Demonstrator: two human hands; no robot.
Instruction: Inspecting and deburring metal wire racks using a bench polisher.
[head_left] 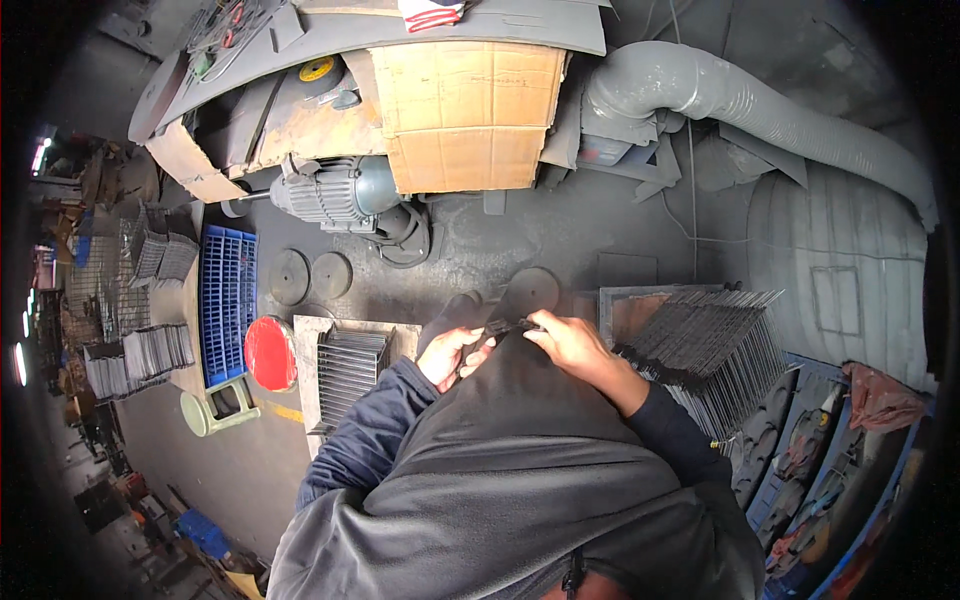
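My left hand is closed, fingers curled at a small dark piece in front of my lap. Its kind cannot be made out against the dark clothing. On the other side, my right hand pinches near the piece's right end, thumb and forefinger together. Below both hands spreads the dark grey apron-like cloth over my body. A rack of thin dark metal pieces stands left of my left forearm. To the right of my right hand, a larger stack of thin dark metal pieces leans in rows.
Ahead stand a grey electric motor and a cardboard sheet hanging from a bench. A wide grey duct curves at right. Leftward are a red round stool, a pale green stool and a blue plastic crate. Round discs lie ahead.
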